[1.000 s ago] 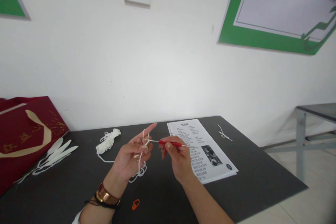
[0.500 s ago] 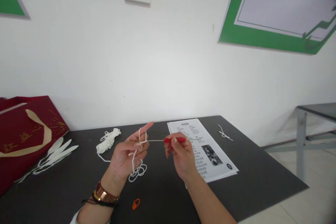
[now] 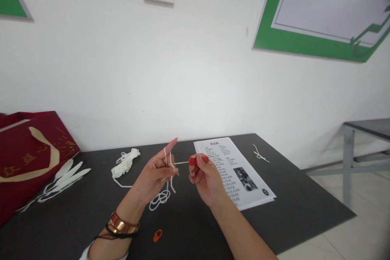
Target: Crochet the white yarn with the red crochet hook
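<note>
White yarn (image 3: 165, 154) loops over the raised index finger of my left hand (image 3: 157, 174), whose thumb pinches it against the other fingers. A short tail of yarn hangs below that pinch. My right hand (image 3: 207, 176) grips a crochet hook by its red handle (image 3: 198, 160). Its thin metal shaft points left and meets the yarn beside my left fingers; the hook's tip is too small to make out. Loose coils of yarn (image 3: 160, 199) lie on the table under my left hand. A strand leads left to a white yarn bundle (image 3: 126, 162).
On the black table (image 3: 189, 231) lie an orange stitch marker (image 3: 157, 235), printed sheets (image 3: 243, 187) and a small knotted yarn piece (image 3: 259, 153). White feather-shaped pieces (image 3: 65, 178) rest by a dark red bag (image 3: 33, 150) at left. A white wall (image 3: 195, 69) stands behind.
My left hand has turned, its thumb moving right along the yarn, and a yarn tail now hangs on the right of the pinch. My right hand with the crochet hook has shifted slightly left.
</note>
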{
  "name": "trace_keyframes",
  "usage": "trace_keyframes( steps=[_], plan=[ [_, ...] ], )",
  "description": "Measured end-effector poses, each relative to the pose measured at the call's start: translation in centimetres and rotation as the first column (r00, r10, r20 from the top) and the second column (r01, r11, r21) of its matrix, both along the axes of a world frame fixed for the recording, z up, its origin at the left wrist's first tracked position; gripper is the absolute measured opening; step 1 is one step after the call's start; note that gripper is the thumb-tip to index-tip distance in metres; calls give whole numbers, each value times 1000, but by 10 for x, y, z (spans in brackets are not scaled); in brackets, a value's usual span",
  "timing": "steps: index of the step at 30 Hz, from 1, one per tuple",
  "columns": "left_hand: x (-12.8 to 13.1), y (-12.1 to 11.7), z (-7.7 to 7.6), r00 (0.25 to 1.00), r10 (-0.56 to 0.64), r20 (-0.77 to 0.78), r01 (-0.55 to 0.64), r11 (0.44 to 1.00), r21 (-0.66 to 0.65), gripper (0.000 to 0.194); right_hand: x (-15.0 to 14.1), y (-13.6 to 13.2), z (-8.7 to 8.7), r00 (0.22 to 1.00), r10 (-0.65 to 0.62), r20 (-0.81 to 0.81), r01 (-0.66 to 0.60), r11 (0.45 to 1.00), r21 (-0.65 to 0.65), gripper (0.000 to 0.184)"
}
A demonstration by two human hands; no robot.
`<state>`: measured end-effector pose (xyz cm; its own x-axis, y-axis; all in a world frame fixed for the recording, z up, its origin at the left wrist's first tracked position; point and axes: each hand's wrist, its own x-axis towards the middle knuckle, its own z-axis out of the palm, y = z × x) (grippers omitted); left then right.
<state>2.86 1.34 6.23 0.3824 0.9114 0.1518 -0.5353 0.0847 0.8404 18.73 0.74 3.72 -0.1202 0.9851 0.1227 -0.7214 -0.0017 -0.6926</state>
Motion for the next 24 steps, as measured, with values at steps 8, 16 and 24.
trace_keyframes(
  steps=[8, 16, 24],
  plan=[
    [7, -4, 0, 993, 43, -107, -37, 998, 59, 77, -6, 0, -3, 994, -96, 56, 96, 995, 19, 16],
    [5, -4, 1, 987, -13, -160, 17, 1000, 23, 85, -5, 0, -4, 994, -96, 56, 96, 995, 2, 17],
    [5, -3, 3, 989, 2, -147, 1, 1000, 19, 83, -3, -1, 1, 994, -72, 84, 73, 997, -7, 19]
  ],
)
